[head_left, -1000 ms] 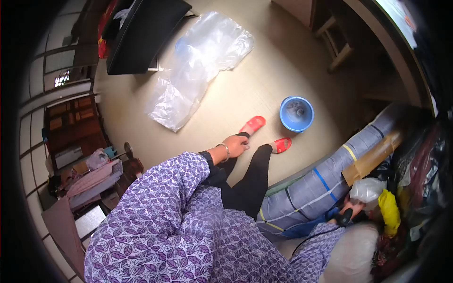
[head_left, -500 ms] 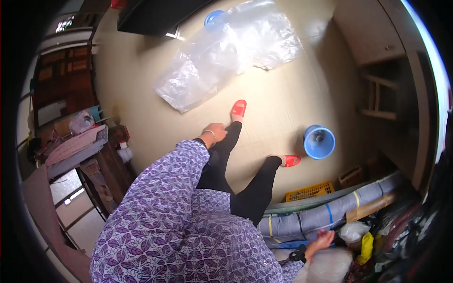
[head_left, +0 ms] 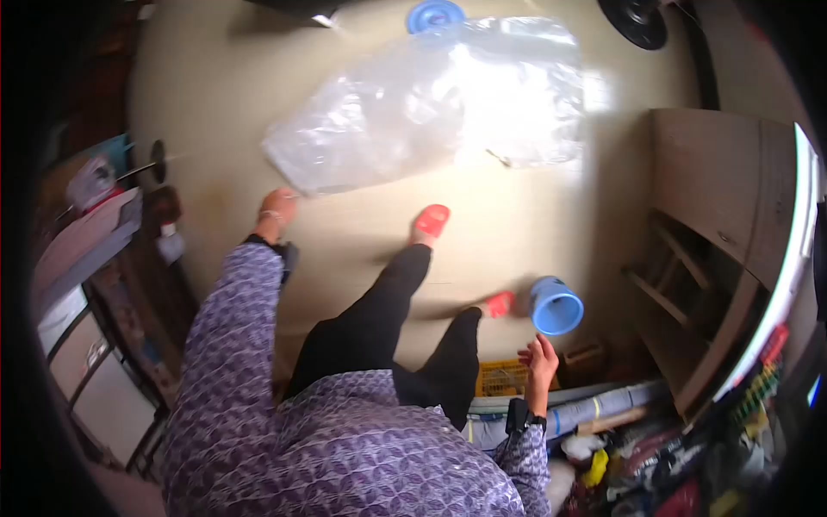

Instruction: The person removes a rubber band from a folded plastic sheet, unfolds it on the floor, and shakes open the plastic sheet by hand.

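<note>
My left hand (head_left: 279, 207) is held out over the floor at the left, below the near corner of a large clear plastic sheet (head_left: 370, 121). It is blurred, and its finger positions cannot be made out. My right hand (head_left: 540, 366) is at the lower right with its fingers apart and nothing seen in them. Its fingertips come close to the rim of a blue bucket (head_left: 558, 312), which stands on the floor; I cannot tell whether they touch. My red slippers (head_left: 432, 221) are on the floor between both hands.
Beside my right arm lie a yellow basket (head_left: 504, 377), a grey roll (head_left: 594, 408) and piled bags (head_left: 594, 465). A cabinet (head_left: 706, 172) stands at right. A blue round object (head_left: 435, 15) and a black round base (head_left: 636, 21) are at the far side. Folded cloth (head_left: 82, 228) lies left.
My left hand has moved from beside my thigh out to the left. My right hand has risen from beside the grey roll towards the bucket. The whole view has shifted.
</note>
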Available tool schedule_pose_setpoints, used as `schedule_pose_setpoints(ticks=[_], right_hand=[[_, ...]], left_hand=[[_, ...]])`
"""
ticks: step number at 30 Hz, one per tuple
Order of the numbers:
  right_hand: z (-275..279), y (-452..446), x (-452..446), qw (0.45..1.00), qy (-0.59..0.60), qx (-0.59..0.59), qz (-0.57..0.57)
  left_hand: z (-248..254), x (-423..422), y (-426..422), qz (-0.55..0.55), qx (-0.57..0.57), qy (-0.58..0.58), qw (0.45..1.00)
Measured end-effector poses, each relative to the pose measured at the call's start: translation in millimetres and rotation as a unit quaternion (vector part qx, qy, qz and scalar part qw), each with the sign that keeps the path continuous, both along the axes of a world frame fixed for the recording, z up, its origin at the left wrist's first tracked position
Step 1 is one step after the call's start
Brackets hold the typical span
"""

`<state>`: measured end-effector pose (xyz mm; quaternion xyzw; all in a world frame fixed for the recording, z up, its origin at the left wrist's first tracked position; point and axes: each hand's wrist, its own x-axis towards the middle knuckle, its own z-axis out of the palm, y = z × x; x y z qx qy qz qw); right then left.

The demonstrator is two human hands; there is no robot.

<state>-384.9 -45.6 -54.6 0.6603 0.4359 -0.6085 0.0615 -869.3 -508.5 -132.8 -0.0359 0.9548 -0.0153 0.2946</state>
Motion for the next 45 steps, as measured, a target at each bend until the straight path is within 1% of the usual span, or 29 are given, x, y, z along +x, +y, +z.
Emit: schedule_pose_setpoints(ticks=[1,3,5,8,11,14,15,17,18,21,22,24,26,28,29,31,32,33,34,35,36,37,38,39,41,42,43,44,45], right_hand=[[-5,6,-12,1.000,-0.002,0.015,0.018],[-2,20,-42,0.998,-0.011,0.027,0.053],[-17,33,-60,0.996,-0.021,0.026,0.080],[-37,46,-90,0.990,-0.033,0.034,0.132],[-66,55,-103,0.984,-0.039,0.019,0.172],[-111,62,-106,0.975,-0.052,0.003,0.214],[-125,63,-101,0.971,-0.061,-0.007,0.231],[-145,61,-97,0.972,-0.069,-0.034,0.224],[-153,61,-96,0.967,-0.078,-0.036,0.240],[-165,57,-98,0.956,-0.098,-0.041,0.275],[-158,61,-90,0.951,-0.103,-0.047,0.286],[-169,60,-98,0.950,-0.115,-0.048,0.287],[-165,62,-104,0.951,-0.105,-0.038,0.288],[-158,66,-117,0.952,-0.089,-0.024,0.291],[-160,67,-127,0.946,-0.085,-0.014,0.311],[-156,70,-152,0.932,-0.075,0.010,0.353],[-149,66,-174,0.909,-0.088,0.032,0.407],[-140,56,-195,0.911,-0.047,0.044,0.407],[-131,44,-215,0.913,-0.004,0.056,0.405],[-119,29,-235,0.911,0.039,0.069,0.404],[-110,10,-258,0.908,0.076,0.074,0.405],[-93,-14,-280,0.904,0.122,0.077,0.403],[-67,-35,-302,0.860,0.179,0.102,0.467],[-43,-55,-323,0.808,0.230,0.130,0.526],[-12,-81,-344,0.703,0.336,0.189,0.597],[2,-87,-353,0.681,0.343,0.178,0.622],[-19,-125,-368,0.653,0.321,0.177,0.663],[-17,-135,-373,0.644,0.287,0.185,0.685],[-19,-139,-374,0.635,0.290,0.197,0.689]], left_hand=[[9,-12,6,0.004,-0.001,-0.014,1.000],[3,-36,-7,-0.017,-0.028,0.019,0.999],[2,-57,-10,0.029,-0.035,0.011,0.999],[-18,-84,-30,-0.025,-0.036,0.053,0.998],[-17,-104,-5,-0.009,-0.137,0.006,0.991],[-49,-121,-6,-0.010,-0.189,0.024,0.982],[-57,-123,-7,-0.015,-0.197,0.047,0.979],[-63,-130,-14,-0.021,-0.227,0.076,0.971],[-65,-132,-16,-0.020,-0.245,0.082,0.966],[-67,-142,-23,-0.005,-0.290,0.076,0.954],[-53,-132,-24,0.004,-0.304,0.072,0.950],[-65,-132,-24,-0.036,-0.329,0.071,0.941],[-56,-125,-35,-0.076,-0.329,0.100,0.936],[-58,-124,-55,-0.052,-0.265,0.108,0.957],[-71,-123,-66,-0.042,-0.232,0.106,0.966],[-96,-103,-69,-0.029,-0.084,0.173,0.981],[-99,-84,-55,-0.044,0.018,0.217,0.975],[-91,-63,-32,-0.059,0.121,0.262,0.956],[-78,-42,-6,-0.058,0.194,0.226,0.953],[-50,-21,29,-0.079,0.223,0.177,0.955],[-47,2,51,-0.048,0.288,0.087,0.952],[-14,22,83,-0.053,0.377,0.092,0.920],[15,42,112,-0.102,0.388,0.103,0.910],[35,57,133,-0.120,0.411,0.070,0.901],[71,88,164,-0.111,0.438,0.041,0.891],[85,96,175,-0.100,0.454,0.026,0.885],[54,94,148,-0.077,0.498,0.005,0.863],[60,96,145,-0.071,0.521,0.011,0.851],[65,97,144,-0.063,0.541,0.015,0.838]])
